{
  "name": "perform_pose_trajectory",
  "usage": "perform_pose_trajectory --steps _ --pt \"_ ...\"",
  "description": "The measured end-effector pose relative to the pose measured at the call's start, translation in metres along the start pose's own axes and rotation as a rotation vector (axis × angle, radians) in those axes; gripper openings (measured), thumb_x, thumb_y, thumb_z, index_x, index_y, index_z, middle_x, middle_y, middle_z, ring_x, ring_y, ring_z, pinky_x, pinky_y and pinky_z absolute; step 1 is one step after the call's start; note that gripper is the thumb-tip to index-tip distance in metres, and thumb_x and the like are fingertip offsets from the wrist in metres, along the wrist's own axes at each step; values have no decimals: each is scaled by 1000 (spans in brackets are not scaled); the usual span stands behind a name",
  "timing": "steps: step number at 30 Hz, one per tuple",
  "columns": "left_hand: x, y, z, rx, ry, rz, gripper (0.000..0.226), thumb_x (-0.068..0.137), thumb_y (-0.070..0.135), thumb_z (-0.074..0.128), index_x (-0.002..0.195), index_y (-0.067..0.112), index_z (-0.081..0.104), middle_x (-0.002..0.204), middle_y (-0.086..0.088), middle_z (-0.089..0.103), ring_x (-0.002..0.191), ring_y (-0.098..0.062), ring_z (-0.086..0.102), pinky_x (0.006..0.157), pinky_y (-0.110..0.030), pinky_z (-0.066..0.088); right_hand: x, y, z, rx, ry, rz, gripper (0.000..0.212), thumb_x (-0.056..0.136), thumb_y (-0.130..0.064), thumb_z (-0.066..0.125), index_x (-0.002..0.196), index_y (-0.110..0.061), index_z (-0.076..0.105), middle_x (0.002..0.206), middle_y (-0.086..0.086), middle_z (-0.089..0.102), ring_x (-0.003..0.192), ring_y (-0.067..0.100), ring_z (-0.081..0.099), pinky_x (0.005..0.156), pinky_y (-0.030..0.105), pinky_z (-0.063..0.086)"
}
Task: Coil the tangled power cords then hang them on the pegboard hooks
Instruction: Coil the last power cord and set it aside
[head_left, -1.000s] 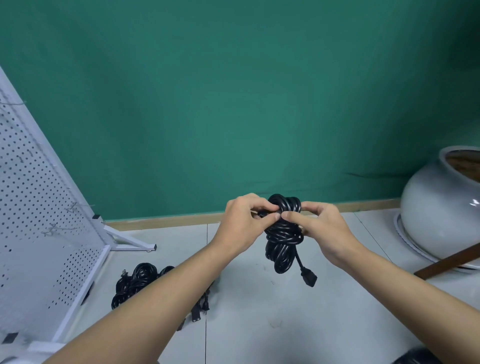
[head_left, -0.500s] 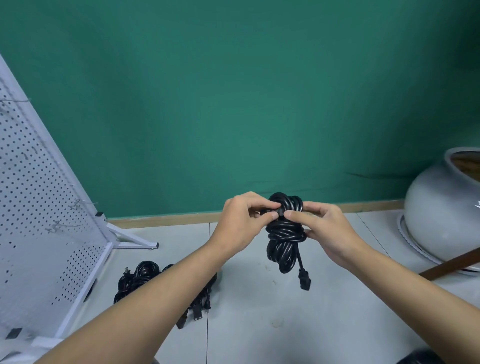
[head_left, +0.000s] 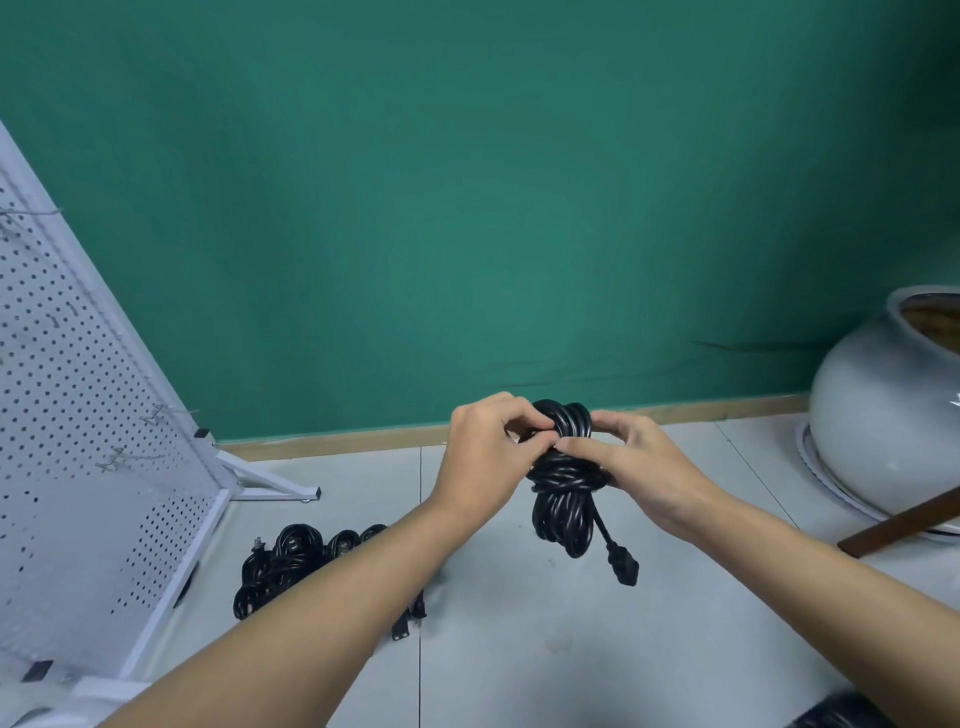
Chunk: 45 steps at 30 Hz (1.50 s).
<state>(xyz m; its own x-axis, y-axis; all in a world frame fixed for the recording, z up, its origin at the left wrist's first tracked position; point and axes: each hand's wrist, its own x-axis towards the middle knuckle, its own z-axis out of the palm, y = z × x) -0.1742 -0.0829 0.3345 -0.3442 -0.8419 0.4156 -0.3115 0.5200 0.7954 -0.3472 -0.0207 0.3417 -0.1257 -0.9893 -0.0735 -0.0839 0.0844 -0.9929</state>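
Observation:
A black power cord bundle (head_left: 563, 499) hangs in mid-air at the centre, coiled and wrapped round its middle, with a black plug (head_left: 625, 569) dangling at its lower right. My left hand (head_left: 485, 460) pinches the wrap near the top of the bundle. My right hand (head_left: 636, 465) grips the bundle from the right, thumb pressed on the wrap. A white pegboard (head_left: 78, 415) with several wire hooks (head_left: 130, 457) leans at the left. More black cords (head_left: 291, 561) lie in a pile on the floor by its foot, partly hidden by my left forearm.
A large pale ceramic pot (head_left: 888, 415) stands at the right with a brown wooden stick (head_left: 898, 525) leaning by it. The green wall (head_left: 467, 208) rises behind the grey tiled floor (head_left: 519, 649). Something dark (head_left: 831, 714) shows at the bottom right edge.
Both hands keep hold of the cord bundle and shifted slightly; my right thumb has slid onto the wrap. The bundle hangs much as before.

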Motion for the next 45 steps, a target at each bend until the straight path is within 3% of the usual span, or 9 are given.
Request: perform_pose_trajectory --steps 2,5,10,18,20,24,29,37,45 --pt "5 -2 -2 -89 33 -94 10 79 12 88 82 19 82 79 10 74 71 -5 65 69 -20 50 2 -2 -2 86 -57 46 24 98 -7 56 114 -1 73 107 14 74 95 24 68 85 36 51" --pt "8 -10 -6 -125 39 -191 13 75 18 91 81 23 80 84 2 72 75 -12 63 76 -26 55 3 -2 -3 71 -80 26 41 94 7 44 115 -6 76 117 14 75 92 26 68 86 43 55" --pt "8 -13 -9 -130 60 -304 20 69 18 94 76 17 75 71 1 73 62 -6 64 71 -27 59 7 7 -9 18 -53 -43 25 94 1 70 115 -9 78 118 13 75 102 30 74 86 38 62" --pt "5 -19 -10 -257 12 -413 11 73 6 89 77 8 79 71 -7 76 65 -19 72 74 -35 64 8 8 -3 -138 74 -78 12 85 0 81 95 -4 76 107 23 62 85 42 72 71 37 64" --pt "4 -19 -9 -341 -21 -445 9 78 3 86 84 4 80 77 -9 78 69 -18 72 71 -30 61 8 8 -3 -316 98 -187 13 85 -9 83 90 -16 74 98 12 61 79 33 73 70 38 64" --pt "1 -14 -6 -466 -110 -525 10 93 5 71 90 2 80 88 -4 79 79 -11 73 71 -20 55 10 9 -9 -713 107 -370 15 88 -26 81 90 -27 66 95 -4 60 78 4 70 65 15 49" --pt "-2 -14 3 -395 -214 -477 40 78 47 85 93 10 77 94 -4 79 94 -18 75 91 -33 58 11 13 -18 -832 43 -472 15 90 -24 77 100 -15 69 97 -6 57 78 2 68 67 17 52" --pt "6 -10 -1 -398 -178 -507 28 81 30 86 84 3 78 82 -7 78 75 -13 70 87 -31 57 11 2 -16 -987 51 -634 38 91 -50 55 101 -14 66 91 -8 53 75 11 62 68 34 58" --pt "6 -20 -8 -323 -137 -517 40 76 38 87 73 3 70 66 1 65 64 -13 56 74 -31 46 12 -2 -4 -1182 42 -596 30 94 -42 60 105 -14 62 93 -4 63 76 19 58 69 38 53"
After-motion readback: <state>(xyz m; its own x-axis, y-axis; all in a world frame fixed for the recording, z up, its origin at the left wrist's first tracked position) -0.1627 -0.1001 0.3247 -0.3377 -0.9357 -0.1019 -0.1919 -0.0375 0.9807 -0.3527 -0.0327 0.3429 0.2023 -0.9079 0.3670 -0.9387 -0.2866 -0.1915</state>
